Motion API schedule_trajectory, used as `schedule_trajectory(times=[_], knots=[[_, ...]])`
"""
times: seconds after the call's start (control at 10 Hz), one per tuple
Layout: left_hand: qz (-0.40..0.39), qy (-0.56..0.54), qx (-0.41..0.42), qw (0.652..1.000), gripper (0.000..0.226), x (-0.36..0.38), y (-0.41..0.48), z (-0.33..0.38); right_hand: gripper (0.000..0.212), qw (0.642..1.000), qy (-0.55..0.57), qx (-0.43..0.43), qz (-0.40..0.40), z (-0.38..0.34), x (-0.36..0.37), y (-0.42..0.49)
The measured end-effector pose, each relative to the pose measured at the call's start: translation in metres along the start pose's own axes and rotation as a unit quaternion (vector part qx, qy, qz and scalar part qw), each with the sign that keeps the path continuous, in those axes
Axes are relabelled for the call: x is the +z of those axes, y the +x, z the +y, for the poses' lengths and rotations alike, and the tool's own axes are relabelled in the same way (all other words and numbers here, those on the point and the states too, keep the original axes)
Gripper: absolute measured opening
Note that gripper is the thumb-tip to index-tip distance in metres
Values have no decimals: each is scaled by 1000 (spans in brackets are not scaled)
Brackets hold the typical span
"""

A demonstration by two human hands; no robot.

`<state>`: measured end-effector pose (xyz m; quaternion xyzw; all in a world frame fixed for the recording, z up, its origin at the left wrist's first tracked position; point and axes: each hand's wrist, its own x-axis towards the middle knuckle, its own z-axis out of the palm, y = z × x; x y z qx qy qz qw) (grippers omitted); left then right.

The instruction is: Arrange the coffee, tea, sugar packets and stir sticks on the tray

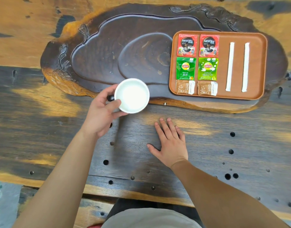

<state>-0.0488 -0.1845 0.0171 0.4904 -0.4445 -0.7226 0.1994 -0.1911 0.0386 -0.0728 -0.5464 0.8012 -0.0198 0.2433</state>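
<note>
Packets and sticks lie on tray (263, 66), far right. Nearest: right hand (170, 143) flat on table (223, 145), fingers loosely spread. Left hand (102, 112) grips white cup (132, 95), thumb on rim. On tray, near to far: two sugar packets (185, 87), two Lipton teas (186, 68), two Nescafé coffees (187, 45); two stir sticks (230, 66) at right.

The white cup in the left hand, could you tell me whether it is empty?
Empty: the white cup is upright in the left hand, its bare white inside showing.
</note>
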Motion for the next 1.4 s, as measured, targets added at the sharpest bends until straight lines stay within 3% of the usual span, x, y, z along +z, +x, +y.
schedule_trajectory(times=[0.5, 1.1, 1.3, 1.4], knots=[[-65, 49, 23, 996, 48, 62, 112, 51, 85, 1000, 0, 1, -20, 1, 0, 1], [-107, 100, 5, 989, 45, 66, 133, 63, 85, 999, -16, 1, -32, 2, 1, 2], [-85, 117, -8, 990, 51, 64, 132, 64, 85, 999, -16, -1, -28, 0, -2, 2], [-29, 106, -1, 994, 59, 59, 126, 58, 85, 1000, -20, -2, -23, -1, -3, 1]])
